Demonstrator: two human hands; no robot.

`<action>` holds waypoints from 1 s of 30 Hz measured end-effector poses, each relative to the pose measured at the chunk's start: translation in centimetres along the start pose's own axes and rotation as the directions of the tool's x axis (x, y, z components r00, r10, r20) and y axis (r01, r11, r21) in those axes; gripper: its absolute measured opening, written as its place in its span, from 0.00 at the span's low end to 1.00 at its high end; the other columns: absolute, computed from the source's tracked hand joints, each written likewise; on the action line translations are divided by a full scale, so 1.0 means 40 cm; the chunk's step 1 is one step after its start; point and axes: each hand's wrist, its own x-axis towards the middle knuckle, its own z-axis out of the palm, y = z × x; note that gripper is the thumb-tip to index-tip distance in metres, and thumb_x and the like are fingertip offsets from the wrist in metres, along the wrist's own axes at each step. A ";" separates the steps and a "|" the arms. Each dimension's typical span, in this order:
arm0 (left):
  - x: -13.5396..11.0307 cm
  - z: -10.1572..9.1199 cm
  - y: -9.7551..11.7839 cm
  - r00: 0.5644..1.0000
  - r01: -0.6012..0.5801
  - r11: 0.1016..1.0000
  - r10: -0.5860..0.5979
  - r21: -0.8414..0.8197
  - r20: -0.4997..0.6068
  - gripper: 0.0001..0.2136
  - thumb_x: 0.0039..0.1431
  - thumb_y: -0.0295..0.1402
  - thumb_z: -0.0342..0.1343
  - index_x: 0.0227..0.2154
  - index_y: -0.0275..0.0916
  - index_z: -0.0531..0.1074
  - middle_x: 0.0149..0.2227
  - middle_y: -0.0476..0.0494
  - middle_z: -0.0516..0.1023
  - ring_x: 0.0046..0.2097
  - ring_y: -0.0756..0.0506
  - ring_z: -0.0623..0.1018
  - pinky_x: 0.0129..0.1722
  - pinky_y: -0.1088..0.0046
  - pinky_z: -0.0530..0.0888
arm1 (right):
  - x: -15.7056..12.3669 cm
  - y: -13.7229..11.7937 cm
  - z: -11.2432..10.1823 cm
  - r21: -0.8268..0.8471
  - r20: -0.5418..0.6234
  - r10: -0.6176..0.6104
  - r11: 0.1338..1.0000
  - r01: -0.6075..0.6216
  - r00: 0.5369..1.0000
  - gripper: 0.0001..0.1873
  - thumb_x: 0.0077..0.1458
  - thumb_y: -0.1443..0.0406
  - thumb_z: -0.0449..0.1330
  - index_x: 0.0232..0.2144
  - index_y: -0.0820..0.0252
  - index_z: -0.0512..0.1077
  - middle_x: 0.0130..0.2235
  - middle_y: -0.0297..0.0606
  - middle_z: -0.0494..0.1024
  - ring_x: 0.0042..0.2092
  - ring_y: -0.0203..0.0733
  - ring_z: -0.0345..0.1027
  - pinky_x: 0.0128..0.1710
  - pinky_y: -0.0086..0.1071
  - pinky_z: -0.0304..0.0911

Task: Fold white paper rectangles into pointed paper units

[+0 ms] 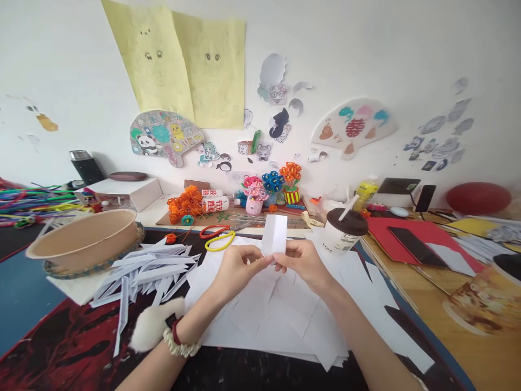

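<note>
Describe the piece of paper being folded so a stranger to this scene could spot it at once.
Start at the spread of white sheets in the middle of the table. Above it, the left hand and right hand pinch a small folded paper. It alone stands upright, off the table.

The left hand (236,267) and right hand (304,263) hide the bottom of the folded paper strip (274,233).

White folded paper (274,233), red and yellow scissors (217,237) (handles), tan bowl (83,239)
</note>
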 end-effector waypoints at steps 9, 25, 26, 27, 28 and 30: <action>0.006 -0.015 -0.009 0.998 -0.059 0.997 0.058 0.044 0.017 0.15 0.55 0.41 0.57 0.19 0.36 0.73 0.22 0.46 0.76 0.24 0.50 0.70 0.24 0.77 0.64 | 0.004 0.008 0.005 -0.046 -0.011 0.015 0.999 -0.016 1.000 0.13 0.43 0.58 0.69 0.26 0.64 0.78 0.22 0.36 0.76 0.23 0.37 0.68 0.22 0.30 0.63; 0.001 0.005 -0.023 0.987 -0.075 0.997 0.078 -0.026 0.142 0.18 0.58 0.46 0.55 0.23 0.35 0.70 0.23 0.48 0.71 0.25 0.52 0.65 0.24 0.77 0.61 | -0.006 -0.013 0.034 0.000 -0.171 -0.016 1.000 0.017 0.985 0.10 0.41 0.61 0.67 0.19 0.62 0.74 0.19 0.31 0.70 0.23 0.33 0.59 0.22 0.28 0.53; 0.000 0.007 -0.025 0.988 -0.076 0.997 0.079 -0.026 0.131 0.17 0.57 0.45 0.55 0.23 0.36 0.68 0.23 0.50 0.69 0.24 0.52 0.64 0.24 0.77 0.60 | -0.006 -0.011 0.035 0.003 -0.172 -0.014 1.000 0.014 0.985 0.10 0.41 0.61 0.66 0.19 0.62 0.74 0.19 0.31 0.69 0.22 0.33 0.59 0.22 0.28 0.53; -0.001 0.009 -0.026 0.989 -0.078 0.997 0.080 -0.026 0.120 0.17 0.58 0.45 0.55 0.22 0.36 0.67 0.22 0.52 0.66 0.24 0.52 0.63 0.24 0.77 0.59 | -0.006 -0.010 0.035 0.004 -0.172 -0.011 1.000 0.012 0.985 0.10 0.42 0.61 0.66 0.19 0.62 0.74 0.18 0.31 0.69 0.22 0.33 0.59 0.22 0.28 0.52; -0.002 0.010 -0.028 0.990 -0.076 0.997 0.079 -0.027 0.115 0.17 0.58 0.45 0.54 0.22 0.37 0.66 0.21 0.53 0.65 0.24 0.52 0.62 0.23 0.77 0.58 | -0.006 -0.007 0.036 0.005 -0.171 -0.008 1.000 0.009 0.985 0.09 0.42 0.61 0.66 0.19 0.62 0.74 0.18 0.31 0.69 0.22 0.33 0.58 0.21 0.28 0.52; -0.005 0.010 -0.029 0.990 -0.063 0.997 0.067 -0.042 0.124 0.17 0.59 0.44 0.53 0.22 0.37 0.66 0.22 0.53 0.64 0.24 0.52 0.62 0.24 0.76 0.59 | -0.005 -0.003 0.036 0.006 -0.173 -0.006 1.000 0.007 0.985 0.09 0.42 0.61 0.66 0.20 0.62 0.74 0.18 0.31 0.69 0.22 0.33 0.59 0.21 0.28 0.53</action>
